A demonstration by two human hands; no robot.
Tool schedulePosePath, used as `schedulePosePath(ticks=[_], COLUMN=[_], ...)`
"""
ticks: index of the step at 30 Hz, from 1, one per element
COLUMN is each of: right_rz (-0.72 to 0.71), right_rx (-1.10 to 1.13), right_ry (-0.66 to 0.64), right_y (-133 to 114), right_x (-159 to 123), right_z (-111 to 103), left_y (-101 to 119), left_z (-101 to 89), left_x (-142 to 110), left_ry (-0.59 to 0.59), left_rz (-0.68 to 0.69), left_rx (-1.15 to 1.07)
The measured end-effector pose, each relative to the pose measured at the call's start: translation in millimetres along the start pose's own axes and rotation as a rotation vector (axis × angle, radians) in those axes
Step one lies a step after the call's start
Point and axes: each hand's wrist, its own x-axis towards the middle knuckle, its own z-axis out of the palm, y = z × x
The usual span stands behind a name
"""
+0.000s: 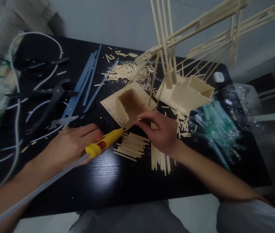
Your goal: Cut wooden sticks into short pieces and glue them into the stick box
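My left hand [75, 142] is closed around a yellow pen-shaped tool [110, 139] with a dark tip and an orange-red spot on its body. A pale cord-like length [54, 178] trails from its rear end over my forearm. The tip sits at the near corner of a wooden-stick model piece [110, 102], a flat slanted base with a hollow box shape on it. Above the piece's near right side, my right hand [163, 131] pinches a small pale wooden stick [138, 119] between thumb and forefinger. Cut sticks [132, 147] lie side by side below the piece.
A second stick-built piece [186, 94] stands right, with a tall stick frame [166, 48] above it. Behind lies a heap of short sticks [127, 72]. Left are blue-grey strips [85, 77], pliers [54, 97] and a white cable [18, 129]. Plastic wrapping [220, 123] lies right.
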Motion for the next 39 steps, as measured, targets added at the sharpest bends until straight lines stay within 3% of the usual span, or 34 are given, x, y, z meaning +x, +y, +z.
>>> schedulePosePath(ticks=[3, 9, 27, 39], right_rz=[0.067, 0.068, 0.025, 0.006], right_rx=[0.052, 0.021, 0.022, 0.053], right_ry=[0.013, -0.009, -0.026, -0.03], right_y=[-1, -5, -2, -1], right_x=[-2, -5, -8, -5], right_z=[0, 1, 7, 8], left_y=[8, 21, 26, 15], left_z=[-1.6, -7.2, -7.6, -7.0], left_x=[3, 10, 11, 2], left_ry=[0.0, 0.03, 0.067, -0.043], left_rz=[0.085, 0.094, 0.101, -0.097], left_rx=[0.088, 0.154, 0.193, -0.082])
